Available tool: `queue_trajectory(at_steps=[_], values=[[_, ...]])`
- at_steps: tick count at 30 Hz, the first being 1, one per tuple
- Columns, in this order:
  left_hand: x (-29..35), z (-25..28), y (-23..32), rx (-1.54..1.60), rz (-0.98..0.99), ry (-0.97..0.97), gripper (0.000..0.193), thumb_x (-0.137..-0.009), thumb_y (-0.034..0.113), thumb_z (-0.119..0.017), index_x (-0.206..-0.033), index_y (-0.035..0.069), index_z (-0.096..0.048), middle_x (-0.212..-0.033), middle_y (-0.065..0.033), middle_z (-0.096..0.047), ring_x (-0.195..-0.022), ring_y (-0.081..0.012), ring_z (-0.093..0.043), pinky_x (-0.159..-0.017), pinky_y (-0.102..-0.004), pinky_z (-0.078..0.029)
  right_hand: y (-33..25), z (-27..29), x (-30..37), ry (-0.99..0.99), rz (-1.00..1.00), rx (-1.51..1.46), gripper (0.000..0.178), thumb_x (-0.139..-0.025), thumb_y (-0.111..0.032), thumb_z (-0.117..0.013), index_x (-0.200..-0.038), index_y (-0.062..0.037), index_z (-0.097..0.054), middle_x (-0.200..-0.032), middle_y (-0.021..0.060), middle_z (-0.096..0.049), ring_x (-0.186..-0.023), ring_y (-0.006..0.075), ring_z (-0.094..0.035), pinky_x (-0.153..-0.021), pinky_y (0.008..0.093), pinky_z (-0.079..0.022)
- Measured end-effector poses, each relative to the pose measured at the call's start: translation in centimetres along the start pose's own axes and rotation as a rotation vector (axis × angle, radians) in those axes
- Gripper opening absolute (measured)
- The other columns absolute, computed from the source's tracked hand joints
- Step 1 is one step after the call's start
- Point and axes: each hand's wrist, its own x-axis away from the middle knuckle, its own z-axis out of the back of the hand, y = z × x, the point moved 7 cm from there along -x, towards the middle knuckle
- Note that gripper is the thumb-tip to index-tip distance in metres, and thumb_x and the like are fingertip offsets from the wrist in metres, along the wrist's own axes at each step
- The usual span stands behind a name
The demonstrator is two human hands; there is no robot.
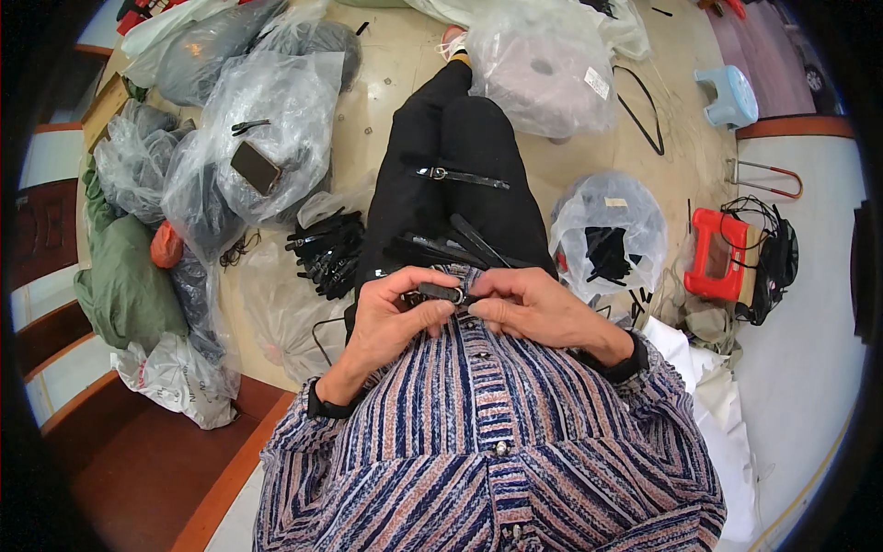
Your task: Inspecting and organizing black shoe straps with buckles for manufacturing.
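Pinching a black strap (pixel 438 292) before the striped top (pixel 414 414), the left hand (pixel 395 308) holds its nine-o'clock side, the right hand (pixel 538 308) its three. At twelve o'clock, a buckled strap (pixel 474 180) crosses the thighs (pixel 492 230).

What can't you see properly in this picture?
All in the head view:
- Small black piece: partly covered by the fingers of the left hand and right hand, so its full shape is hidden.
- Inside the big clear bag: hazy, because of the wrinkled plastic.
- White label: its print is too small to read.
- Red thing, top left: cut off by the picture's edge.
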Motion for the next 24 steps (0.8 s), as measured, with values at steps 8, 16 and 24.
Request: queue_trajectory(at_steps=[8,16,24], values=[[1.7,-0.8,-2.1,0.007,0.057,-0.030,0.025,-0.073,0.001,-0.067,-0.097,0.000,-0.061,-0.084,-0.0049,-0.063,-0.071,-0.0043,-0.056,-0.060,-0.0149,-0.044,1.9,-1.8,0.8,-0.157,-0.059,-0.059,0.021,-0.087,-0.020,-0.051,-0.081,-0.0022,-0.059,-0.060,-0.0023,-0.051,-0.053,0.0032,-0.044,-0.048,0.0178,-0.035],[1.6,-1.0,-2.6,0.064,0.007,-0.041,0.022,-0.073,-0.001,-0.066,-0.094,-0.001,-0.060,-0.088,-0.0053,-0.061,-0.074,-0.0065,-0.057,-0.064,-0.0161,-0.046,2.8,-2.0,1.2,-0.168,-0.075,-0.177,0.021,-0.087,-0.021,-0.052,-0.084,-0.0024,-0.060,-0.059,-0.0022,-0.052,-0.049,0.0022,-0.043,-0.042,0.0158,-0.032],[1.8,-1.3,-3.0,0.063,0.119,-0.029,0.024,-0.071,0.001,-0.069,-0.094,-0.001,-0.061,-0.082,-0.0039,-0.063,-0.071,-0.0054,-0.057,-0.063,-0.0161,-0.046,2.7,-2.0,1.2,-0.142,-0.088,-0.127,0.021,-0.087,-0.022,-0.054,-0.081,-0.0035,-0.061,-0.057,-0.0032,-0.051,-0.048,0.0018,-0.043,-0.041,0.0154,-0.031]])
